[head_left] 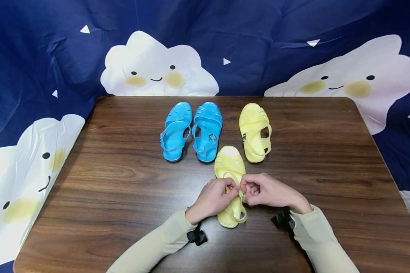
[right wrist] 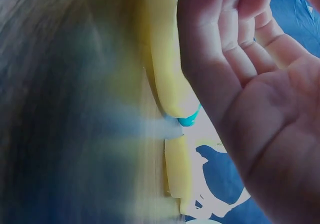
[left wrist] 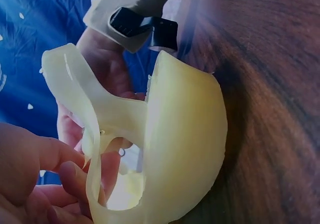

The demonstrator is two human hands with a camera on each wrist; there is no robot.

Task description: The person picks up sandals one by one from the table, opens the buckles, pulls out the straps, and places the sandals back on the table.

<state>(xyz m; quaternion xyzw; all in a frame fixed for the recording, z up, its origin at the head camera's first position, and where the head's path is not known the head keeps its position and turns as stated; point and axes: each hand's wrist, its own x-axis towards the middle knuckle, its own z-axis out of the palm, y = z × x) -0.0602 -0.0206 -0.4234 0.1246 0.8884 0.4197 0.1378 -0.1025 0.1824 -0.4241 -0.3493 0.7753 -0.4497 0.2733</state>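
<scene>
A yellow jelly sandal rests sole-down on the table in front of me, toe pointing away. From its left side my left hand reaches over and pinches the ankle strap between thumb and forefinger. My right hand, on the other side, pinches the strap by the small buckle, its other fingers curled in. In the left wrist view the sandal's heel fills the middle, and the strap loop stands up beside the left fingers. The right wrist view shows my curled right fingers beside the sandal's sole edge.
Another yellow sandal stands just beyond, to the right. Two blue sandals stand side by side at the back, left of it. The brown wooden table ends at a blue cloth with cloud prints.
</scene>
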